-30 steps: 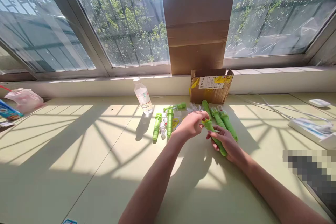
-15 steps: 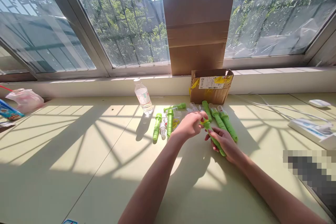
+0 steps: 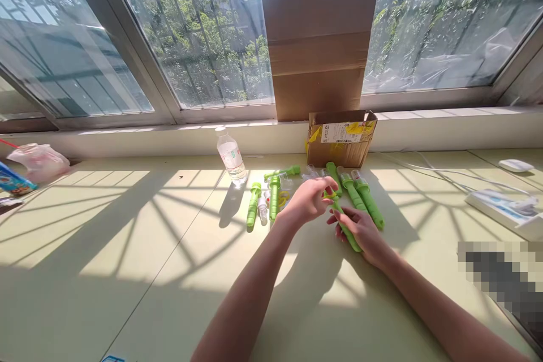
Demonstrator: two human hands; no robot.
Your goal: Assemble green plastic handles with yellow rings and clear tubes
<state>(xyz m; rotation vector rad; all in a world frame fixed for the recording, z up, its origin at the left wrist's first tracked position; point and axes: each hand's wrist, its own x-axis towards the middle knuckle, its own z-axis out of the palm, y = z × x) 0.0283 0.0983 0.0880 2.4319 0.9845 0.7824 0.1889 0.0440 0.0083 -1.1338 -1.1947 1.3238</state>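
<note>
My right hand is closed around a green bamboo-shaped plastic tube, which slants with its lower end toward me. At the tube's upper end, my left hand pinches a small yellow part; my fingers partly hide it. Just right of my hands lie more green tubes with clear caps. Left of my left hand are another green tube, an upright-looking green piece, a small clear-and-white piece and yellow rings.
Behind the tubes stands an open cardboard box with a label. A clear water bottle is to the left. On the right are a white power strip and cables. A pinkish plastic bag sits far left on the table.
The held tube has shifted slightly left and up with my right hand. My left hand stays at its upper end, its fingers moved a little.
</note>
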